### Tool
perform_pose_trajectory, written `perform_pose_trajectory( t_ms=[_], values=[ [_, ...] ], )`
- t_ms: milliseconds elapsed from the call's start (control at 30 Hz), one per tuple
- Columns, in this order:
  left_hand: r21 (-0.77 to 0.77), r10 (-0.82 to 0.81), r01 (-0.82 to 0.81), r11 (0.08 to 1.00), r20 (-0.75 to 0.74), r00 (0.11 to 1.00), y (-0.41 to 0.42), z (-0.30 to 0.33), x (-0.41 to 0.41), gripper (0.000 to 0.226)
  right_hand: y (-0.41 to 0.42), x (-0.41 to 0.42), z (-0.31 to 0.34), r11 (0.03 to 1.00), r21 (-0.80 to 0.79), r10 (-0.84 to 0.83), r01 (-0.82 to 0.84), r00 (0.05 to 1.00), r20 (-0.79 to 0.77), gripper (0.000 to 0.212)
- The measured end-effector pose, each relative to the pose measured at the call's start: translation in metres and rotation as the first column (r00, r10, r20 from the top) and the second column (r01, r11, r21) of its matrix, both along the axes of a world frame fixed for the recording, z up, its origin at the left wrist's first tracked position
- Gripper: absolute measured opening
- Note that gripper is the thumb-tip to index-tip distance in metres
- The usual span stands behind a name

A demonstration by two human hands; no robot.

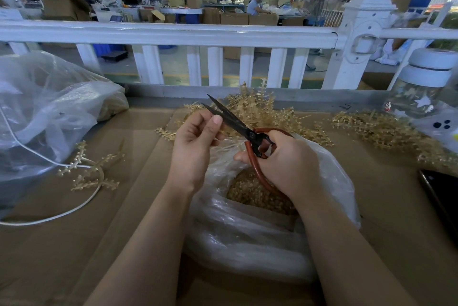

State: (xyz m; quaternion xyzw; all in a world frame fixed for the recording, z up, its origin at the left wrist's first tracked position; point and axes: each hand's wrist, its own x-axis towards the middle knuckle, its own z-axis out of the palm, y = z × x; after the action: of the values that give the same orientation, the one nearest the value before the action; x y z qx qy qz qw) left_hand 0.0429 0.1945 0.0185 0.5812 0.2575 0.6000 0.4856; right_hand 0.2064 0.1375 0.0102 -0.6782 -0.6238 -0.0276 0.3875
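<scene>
Scissors [238, 124] gape in my right hand's [285, 164] grip; my left hand [193, 147] pinches a sprig [226, 132]. Bag [247, 231] holds many cut bits [252, 194]; piles [260, 110] wait uncut.

- Brown cardboard tabletop [138, 219]
- Gold plastic sprigs [99, 183], thin white cable [74, 209]: left of left hand [193, 147]
- Clear plastic bag [247, 231]: beneath right hand [285, 164]
- Flat black phone [438, 194]: right of right hand
</scene>
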Motion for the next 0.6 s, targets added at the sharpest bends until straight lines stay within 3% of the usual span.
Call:
perform_pose_trajectory(
  t_ms=[100, 300, 433, 600],
  values=[
    [0.016, -0.021, 0.021, 1.000, -0.015, 1.000, 0.0010, 0.0012, -0.0010, 0.012, 0.0002, 0.0009, 0.0008, 1.000, -0.001, -0.011, 0.011, 1.000, 0.007, 0.065],
    [0.057, 0.045, -0.042, 0.997, -0.048, 0.998, 0.0014, 0.0013, -0.0010, 0.016, -0.0003, 0.0004, 0.0041, 1.000, -0.011, -0.028, 0.029, 0.997, 0.069, 0.082],
    [0.078, 0.067, -0.060, 0.995, -0.089, 0.994, 0.0001, 0.0019, -0.0003, 0.028, -0.0005, 0.0012, 0.0054, 0.999, -0.004, -0.037, 0.038, 0.994, 0.101, 0.077],
    [0.049, 0.059, -0.055, 0.997, -0.088, 0.994, 0.0004, 0.0019, 0.0019, 0.023, -0.0006, 0.0029, 0.0049, 0.998, -0.005, -0.056, 0.057, 0.989, 0.136, 0.079]
  ],
)
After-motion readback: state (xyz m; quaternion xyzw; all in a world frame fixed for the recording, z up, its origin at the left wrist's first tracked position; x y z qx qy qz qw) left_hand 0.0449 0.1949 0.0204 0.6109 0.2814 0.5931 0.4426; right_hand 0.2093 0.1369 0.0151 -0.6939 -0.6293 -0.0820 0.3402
